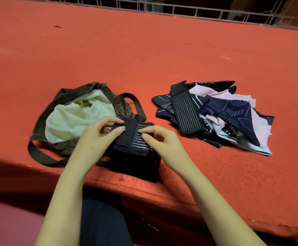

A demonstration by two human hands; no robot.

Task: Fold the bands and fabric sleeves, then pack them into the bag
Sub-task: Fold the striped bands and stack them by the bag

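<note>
Folding step: left hand [95,139] and right hand [160,141] both pinch 1 dark band [135,140] just right of the bag [65,121]. Next, probably finish the fold, then tuck it in. The pile [224,112] lies farther right.

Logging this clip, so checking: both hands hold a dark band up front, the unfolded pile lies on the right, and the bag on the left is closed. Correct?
One slip: the head view shows the bag on the left lying open, pale lining exposed. The left hand and right hand do hold the dark band, and the unfolded pile lies on the right.
</note>
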